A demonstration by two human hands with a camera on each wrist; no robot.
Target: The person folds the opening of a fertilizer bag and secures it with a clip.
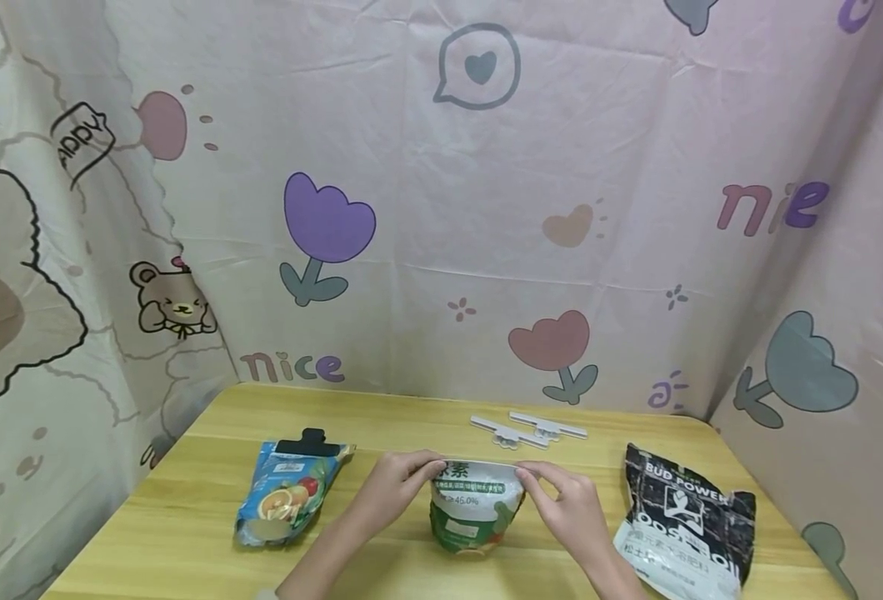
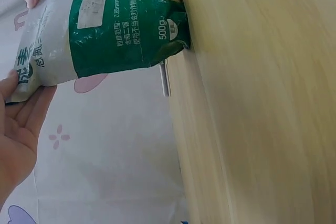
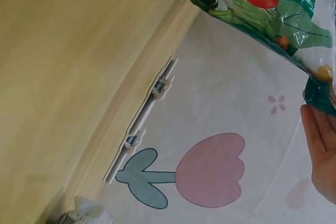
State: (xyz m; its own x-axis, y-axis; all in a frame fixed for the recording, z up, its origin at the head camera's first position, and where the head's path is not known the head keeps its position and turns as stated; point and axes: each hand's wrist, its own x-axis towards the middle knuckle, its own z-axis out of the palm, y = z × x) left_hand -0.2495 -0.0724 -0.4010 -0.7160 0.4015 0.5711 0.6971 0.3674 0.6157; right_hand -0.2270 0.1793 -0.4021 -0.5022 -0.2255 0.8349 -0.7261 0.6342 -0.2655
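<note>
**Top of the green bag pinched, no clip on it yet**

I have the green bag [image 1: 474, 505] standing upright on the table [image 1: 187, 533] between my hands, its top edge pinched by my left hand [image 1: 395, 485] at one corner and my right hand [image 1: 571, 497] at the other. It carries no clip yet. Two white clips [image 1: 527, 430] lie just beyond my fingers. Left of my left hand lies a blue bag [image 1: 287, 493], already clipped; right of my right hand, a black bag [image 1: 685, 523], unclipped.
</note>
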